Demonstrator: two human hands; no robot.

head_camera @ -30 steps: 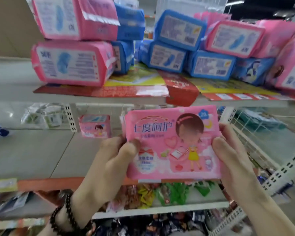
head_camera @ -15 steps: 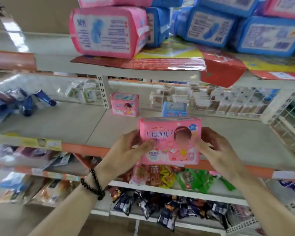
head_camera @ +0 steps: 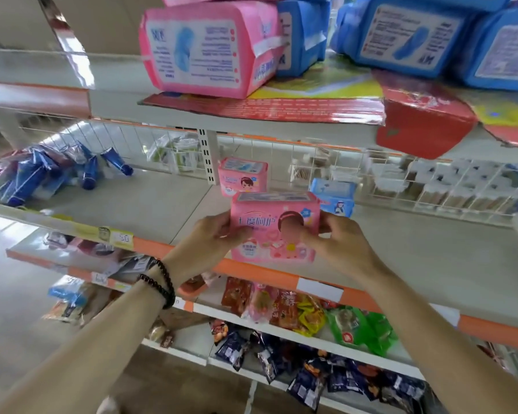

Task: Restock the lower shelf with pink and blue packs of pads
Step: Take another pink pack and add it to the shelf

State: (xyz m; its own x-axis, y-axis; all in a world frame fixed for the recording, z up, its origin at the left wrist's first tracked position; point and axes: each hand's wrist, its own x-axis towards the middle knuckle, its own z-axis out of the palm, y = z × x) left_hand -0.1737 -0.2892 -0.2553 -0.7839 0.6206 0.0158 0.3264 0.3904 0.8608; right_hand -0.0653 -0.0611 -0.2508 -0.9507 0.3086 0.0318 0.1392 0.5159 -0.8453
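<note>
Both hands, left and right, pinch the pink pack by its short ends, upright at the lower shelf's front edge. It looks light, soft and slick-wrapped; end holds suit it.

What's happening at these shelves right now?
A person is restocking pads. Both hands, the left hand and the right hand, hold a pink pack upright at the front edge of the lower shelf. Behind it, a smaller-looking pink pack and a blue pack already stand near the wire back. The upper shelf carries a stock of bigger pink and blue packs.
</note>
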